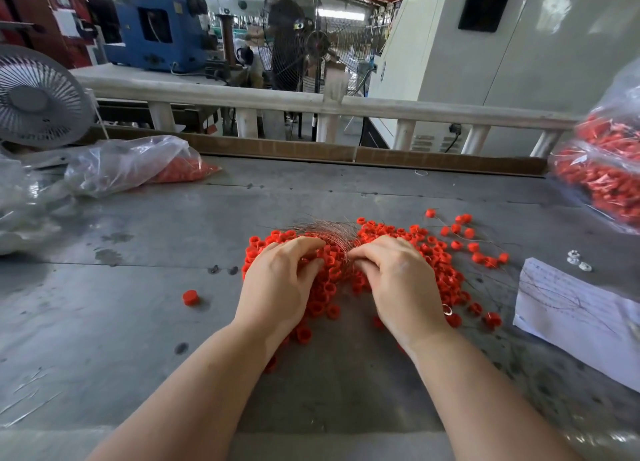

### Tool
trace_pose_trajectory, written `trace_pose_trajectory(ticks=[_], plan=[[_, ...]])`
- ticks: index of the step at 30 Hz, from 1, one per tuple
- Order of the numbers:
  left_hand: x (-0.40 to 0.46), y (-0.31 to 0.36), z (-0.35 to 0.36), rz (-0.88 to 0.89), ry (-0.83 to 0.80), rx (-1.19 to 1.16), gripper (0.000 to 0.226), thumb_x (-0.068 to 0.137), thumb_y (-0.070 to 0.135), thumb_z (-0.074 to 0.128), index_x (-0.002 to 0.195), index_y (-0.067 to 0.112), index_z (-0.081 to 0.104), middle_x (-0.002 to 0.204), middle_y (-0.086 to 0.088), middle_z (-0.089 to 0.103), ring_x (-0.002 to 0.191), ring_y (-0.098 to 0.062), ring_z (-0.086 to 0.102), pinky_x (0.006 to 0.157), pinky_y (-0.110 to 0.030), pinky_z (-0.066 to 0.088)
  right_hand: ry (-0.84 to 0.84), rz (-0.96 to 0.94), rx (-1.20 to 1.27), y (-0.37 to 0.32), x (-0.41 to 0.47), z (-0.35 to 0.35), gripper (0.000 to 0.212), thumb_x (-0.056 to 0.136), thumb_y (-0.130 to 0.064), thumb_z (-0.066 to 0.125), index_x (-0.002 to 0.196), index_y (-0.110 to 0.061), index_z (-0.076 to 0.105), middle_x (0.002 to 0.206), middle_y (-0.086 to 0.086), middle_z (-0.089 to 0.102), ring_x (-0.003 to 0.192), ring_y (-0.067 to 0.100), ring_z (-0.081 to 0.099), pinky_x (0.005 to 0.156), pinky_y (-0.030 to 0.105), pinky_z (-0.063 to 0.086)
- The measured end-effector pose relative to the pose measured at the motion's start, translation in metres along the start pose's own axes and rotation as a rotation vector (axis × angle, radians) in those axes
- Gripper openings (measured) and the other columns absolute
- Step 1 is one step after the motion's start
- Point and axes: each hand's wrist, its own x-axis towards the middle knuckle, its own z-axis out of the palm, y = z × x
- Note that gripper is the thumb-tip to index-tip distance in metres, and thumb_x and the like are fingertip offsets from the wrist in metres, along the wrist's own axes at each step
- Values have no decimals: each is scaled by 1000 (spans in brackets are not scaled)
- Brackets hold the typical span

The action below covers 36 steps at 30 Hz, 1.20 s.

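Note:
A heap of small red plastic caps (436, 252) with thin wires lies in the middle of the grey metal table (138, 287). A bundle of fine metal wires (329, 230) fans up between my hands. My left hand (280, 284) rests on the left side of the heap, its fingers curled round caps and the wire bundle. My right hand (398, 280) is on the right side, its fingertips pinching the wires where they gather. One loose red cap (190, 297) lies apart to the left.
A clear bag with red caps (180, 169) lies at the back left beside a small white fan (38, 96). Full bags of red parts (609, 180) are stacked at the right. A white paper sheet (571, 308) and three small clear parts (576, 261) lie right. A cardboard strip (311, 148) edges the back.

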Motion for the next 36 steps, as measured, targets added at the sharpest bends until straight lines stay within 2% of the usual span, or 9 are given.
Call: trace_pose_trajectory(ticks=[4,9,11,15,19,22,27,31,36], plan=[[0,3,-1,-2,17,-55,20,87,17,64,106,17,71,105,4,70,102,-15,60,83,-9,32,56,15,-9,0,0,-1,10,79,-3,70,86,-9,74,85,4,65,87,23,58,78,30,43],[-1,8,-5,96,-4,-99,14,85,15,67,97,19,71,94,16,61,93,-1,49,84,2,26,76,6,-8,1,0,-2,10,80,-2,68,87,-8,72,87,3,69,87,23,61,77,32,46],[-2,9,-5,162,-81,-94,14,84,15,69,96,19,72,98,15,62,97,-4,51,90,-2,26,73,9,17,0,0,-1,10,82,-2,66,87,-9,71,87,3,70,87,22,61,76,33,47],[-2,7,-1,147,-150,-6,15,85,21,66,100,21,72,105,10,66,104,-14,53,95,-25,33,91,-20,80,-1,2,-1,9,82,0,66,86,-7,70,83,5,70,82,24,63,74,38,51],[0,5,-3,75,-42,-4,13,83,18,68,95,17,73,97,6,67,98,-15,53,86,-11,26,125,-4,110,0,3,-2,8,83,-1,66,88,-6,70,84,5,70,82,23,64,74,38,52],[-1,8,-4,134,-83,-46,12,81,13,72,92,16,74,97,9,65,97,-15,55,87,3,18,126,-5,104,-1,3,-2,9,83,-1,66,88,-6,71,85,5,70,82,23,65,75,38,52],[-2,10,-4,120,-78,-144,17,82,14,70,98,19,74,114,14,58,111,-8,52,95,-5,28,107,-77,114,-4,0,-4,15,79,4,67,88,-6,73,84,6,72,81,26,67,75,36,53],[-1,12,-7,131,-70,-151,17,81,11,71,97,15,75,99,18,60,99,-2,57,90,-6,36,94,-100,132,-7,0,-4,13,80,2,68,88,-6,73,84,6,72,82,25,66,76,37,53],[-1,12,-6,135,-76,-114,15,81,12,71,95,12,75,93,13,63,92,-3,56,85,-2,33,60,-89,71,-5,-1,-3,11,81,-1,67,88,-9,71,84,3,68,84,23,63,75,37,51]])
